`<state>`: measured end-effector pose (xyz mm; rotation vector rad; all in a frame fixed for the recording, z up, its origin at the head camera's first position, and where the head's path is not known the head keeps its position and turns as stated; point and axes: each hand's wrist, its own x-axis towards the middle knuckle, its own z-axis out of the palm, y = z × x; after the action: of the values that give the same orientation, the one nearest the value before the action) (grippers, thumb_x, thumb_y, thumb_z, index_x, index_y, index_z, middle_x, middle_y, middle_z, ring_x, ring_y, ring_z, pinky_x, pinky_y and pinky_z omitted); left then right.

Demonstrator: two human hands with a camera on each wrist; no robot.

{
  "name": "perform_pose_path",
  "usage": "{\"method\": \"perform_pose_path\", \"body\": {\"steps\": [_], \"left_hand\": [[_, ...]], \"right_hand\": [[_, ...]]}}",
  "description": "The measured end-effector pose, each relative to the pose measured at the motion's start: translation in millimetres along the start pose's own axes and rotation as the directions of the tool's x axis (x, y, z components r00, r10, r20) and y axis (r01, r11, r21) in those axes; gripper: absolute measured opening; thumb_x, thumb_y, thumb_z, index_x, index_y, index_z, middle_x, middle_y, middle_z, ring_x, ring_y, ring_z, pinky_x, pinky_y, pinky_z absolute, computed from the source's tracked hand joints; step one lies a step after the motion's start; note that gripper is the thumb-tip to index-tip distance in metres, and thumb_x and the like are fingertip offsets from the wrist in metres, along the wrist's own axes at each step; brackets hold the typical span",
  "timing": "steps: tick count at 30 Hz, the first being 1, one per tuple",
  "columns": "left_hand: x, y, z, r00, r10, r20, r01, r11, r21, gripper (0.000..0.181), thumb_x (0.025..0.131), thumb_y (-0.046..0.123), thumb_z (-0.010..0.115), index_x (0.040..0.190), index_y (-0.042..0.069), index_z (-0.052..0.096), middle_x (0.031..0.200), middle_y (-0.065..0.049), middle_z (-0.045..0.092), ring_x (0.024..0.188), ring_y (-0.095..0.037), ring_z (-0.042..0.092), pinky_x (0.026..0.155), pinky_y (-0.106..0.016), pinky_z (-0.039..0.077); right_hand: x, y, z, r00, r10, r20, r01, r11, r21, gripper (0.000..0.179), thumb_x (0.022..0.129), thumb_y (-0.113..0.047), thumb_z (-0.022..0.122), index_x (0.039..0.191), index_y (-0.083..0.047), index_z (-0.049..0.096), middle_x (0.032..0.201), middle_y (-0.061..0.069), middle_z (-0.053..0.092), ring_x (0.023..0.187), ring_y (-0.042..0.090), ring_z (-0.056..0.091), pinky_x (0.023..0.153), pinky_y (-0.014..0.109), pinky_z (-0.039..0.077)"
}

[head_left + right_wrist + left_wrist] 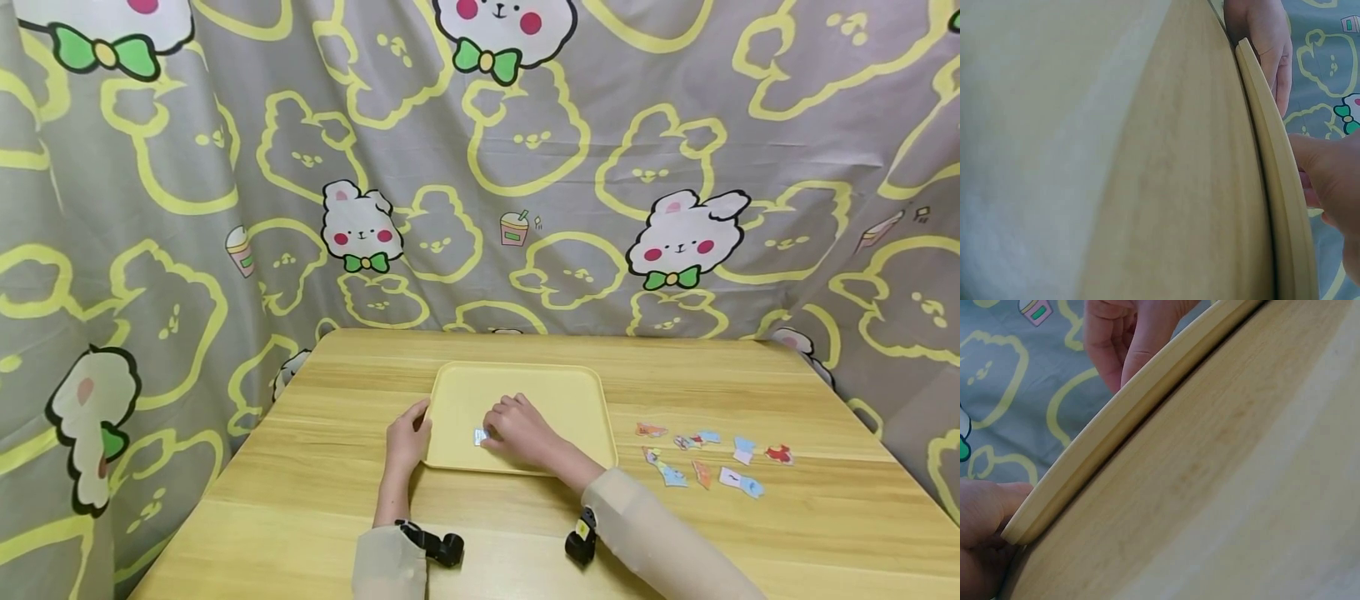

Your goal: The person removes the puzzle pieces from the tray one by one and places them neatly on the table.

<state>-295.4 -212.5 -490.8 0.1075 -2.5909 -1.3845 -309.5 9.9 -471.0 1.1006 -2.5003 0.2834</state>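
A pale yellow tray [555, 387] lies on the wooden table. At its left edge my left hand [408, 435] grips the rim; the left wrist view shows that hand [985, 519] with the thumb over the rim and fingers lower down. My right hand [519, 429] is over the middle of the tray, its fingers curled down at a small light-blue cut-out piece [479, 437]. Part of that piece shows at the left of the fingertips, and the rest is covered. In the right wrist view the tray rim hides the piece and the fingertips of the right hand [1335, 181].
Several small cut-out pieces lie on the table [465, 533] right of the tray, among them an orange one [701, 474], a red one [780, 454] and a white-and-blue one [741, 482]. A grey patterned curtain [450, 275] hangs behind the table and along both sides.
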Motion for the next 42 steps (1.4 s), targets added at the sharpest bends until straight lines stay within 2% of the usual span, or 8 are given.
{"method": "perform_pose_path", "body": {"steps": [10, 16, 20, 24, 27, 32, 42], "left_hand": [[-1.5, 0.7, 0.7, 1.000, 0.000, 0.005, 0.000, 1.000, -0.006, 0.041, 0.097, 0.004, 0.053, 0.139, 0.003, 0.054, 0.140, -0.021, 0.056, 0.135, -0.041, 0.047, 0.112, -0.052, 0.043], [-1.8, 1.0, 0.7, 1.000, -0.004, 0.003, 0.004, 1.000, 0.005, 0.041, 0.097, 0.005, 0.054, 0.139, 0.004, 0.054, 0.140, -0.020, 0.056, 0.136, -0.041, 0.046, 0.113, -0.053, 0.041], [-1.0, 0.6, 1.1, 1.000, -0.006, -0.001, 0.006, 1.000, 0.013, 0.041, 0.097, 0.005, 0.054, 0.139, 0.004, 0.055, 0.140, -0.021, 0.056, 0.135, -0.042, 0.047, 0.112, -0.054, 0.041], [-0.2, -0.5, 1.3, 1.000, -0.005, -0.001, 0.005, 1.000, 0.020, 0.041, 0.097, 0.005, 0.054, 0.139, 0.004, 0.055, 0.140, -0.021, 0.056, 0.135, -0.042, 0.047, 0.112, -0.054, 0.042], [0.3, -0.5, 1.3, 1.000, 0.004, -0.006, -0.004, 1.000, 0.029, 0.041, 0.097, 0.005, 0.053, 0.138, 0.004, 0.055, 0.139, -0.021, 0.057, 0.134, -0.043, 0.047, 0.112, -0.054, 0.041], [0.4, -0.1, 1.8, 1.000, 0.019, -0.012, -0.019, 0.999, 0.031, 0.040, 0.097, 0.005, 0.054, 0.137, 0.003, 0.055, 0.138, -0.021, 0.058, 0.133, -0.042, 0.048, 0.112, -0.054, 0.042], [-1.0, 0.3, 1.0, 1.000, -0.002, 0.005, 0.002, 1.000, 0.013, 0.041, 0.098, 0.006, 0.053, 0.139, 0.004, 0.054, 0.140, -0.020, 0.056, 0.135, -0.042, 0.046, 0.112, -0.054, 0.041]], "right_hand": [[-0.1, 2, 3, 0.999, -0.014, -0.042, 0.016, 0.999, 0.042, 0.022, 0.082, -0.034, 0.077, 0.087, -0.014, 0.073, 0.082, -0.005, 0.071, 0.077, 0.010, 0.056, 0.071, 0.023, 0.040], [-2.1, 3, 2, 0.998, 0.026, -0.063, -0.015, 0.987, 0.159, 0.021, 0.081, -0.032, 0.079, 0.086, -0.013, 0.073, 0.079, -0.006, 0.070, 0.077, 0.009, 0.057, 0.073, 0.023, 0.040], [-3.8, 3, 0, 0.994, 0.087, -0.063, -0.066, 0.958, 0.279, 0.018, 0.081, -0.028, 0.079, 0.087, -0.012, 0.073, 0.079, -0.004, 0.070, 0.077, 0.009, 0.056, 0.073, 0.022, 0.038], [-5.8, 5, -1, 0.987, 0.156, -0.039, -0.126, 0.901, 0.416, 0.016, 0.084, -0.026, 0.077, 0.088, -0.012, 0.073, 0.081, -0.004, 0.071, 0.075, 0.009, 0.055, 0.074, 0.021, 0.035], [-7.0, 7, -1, 0.983, 0.177, -0.042, -0.137, 0.874, 0.466, 0.014, 0.084, -0.026, 0.076, 0.088, -0.012, 0.073, 0.081, -0.005, 0.072, 0.075, 0.009, 0.055, 0.075, 0.021, 0.035], [-8.4, 7, -2, 0.982, 0.177, -0.058, -0.129, 0.870, 0.476, 0.013, 0.084, -0.024, 0.077, 0.088, -0.012, 0.074, 0.080, -0.004, 0.072, 0.075, 0.011, 0.057, 0.075, 0.021, 0.035], [-13.1, 10, -7, 0.980, 0.188, -0.061, -0.139, 0.875, 0.464, 0.013, 0.084, -0.024, 0.077, 0.087, -0.012, 0.073, 0.079, -0.005, 0.071, 0.074, 0.011, 0.057, 0.075, 0.021, 0.035]]}}
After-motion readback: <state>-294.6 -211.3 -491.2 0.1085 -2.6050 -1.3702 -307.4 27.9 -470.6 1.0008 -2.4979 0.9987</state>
